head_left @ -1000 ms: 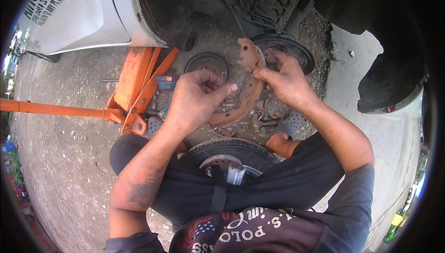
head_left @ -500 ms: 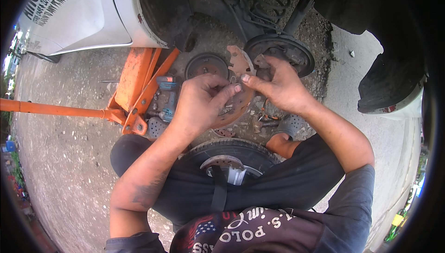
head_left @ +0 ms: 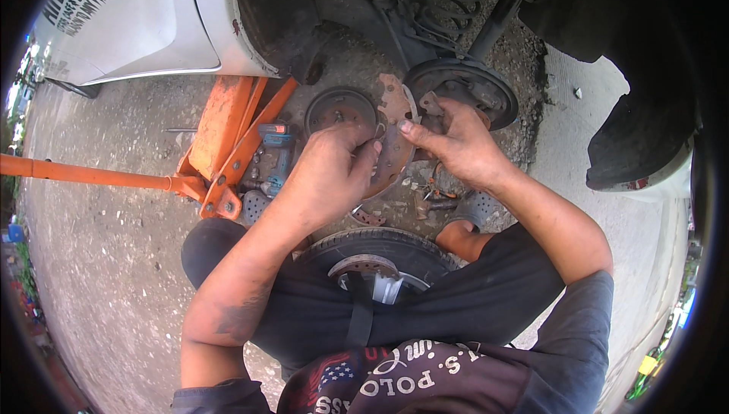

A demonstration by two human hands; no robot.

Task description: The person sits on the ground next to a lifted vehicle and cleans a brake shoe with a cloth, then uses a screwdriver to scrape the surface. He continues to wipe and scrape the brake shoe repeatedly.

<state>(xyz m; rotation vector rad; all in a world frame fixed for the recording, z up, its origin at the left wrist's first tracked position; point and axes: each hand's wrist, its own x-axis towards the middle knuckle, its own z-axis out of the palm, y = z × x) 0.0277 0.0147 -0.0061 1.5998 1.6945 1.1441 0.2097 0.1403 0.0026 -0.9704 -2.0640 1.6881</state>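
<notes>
A rusty curved brake shoe (head_left: 393, 133) is held up in front of me by both hands. My left hand (head_left: 326, 175) grips its lower left edge, fingers curled around a small metal spring or clip. My right hand (head_left: 456, 144) pinches its upper right edge with thumb and forefinger. Behind the shoe lies a round brake drum (head_left: 338, 110) on the ground. The bare brake backing plate (head_left: 471, 88) sits on the raised vehicle's axle just beyond my right hand.
An orange floor jack (head_left: 220, 141) with a long handle (head_left: 91, 175) reaches under the white vehicle body (head_left: 144, 27). A blue power tool (head_left: 277, 152) lies by the jack. I sit on a removed wheel (head_left: 380, 255). Small tools (head_left: 433, 201) lie on gravel; a black tyre (head_left: 645, 141) is at right.
Both hands have lifted the brake shoe slightly up and turned it more upright. My right hand shifted from its side to pinching the upper edge.
</notes>
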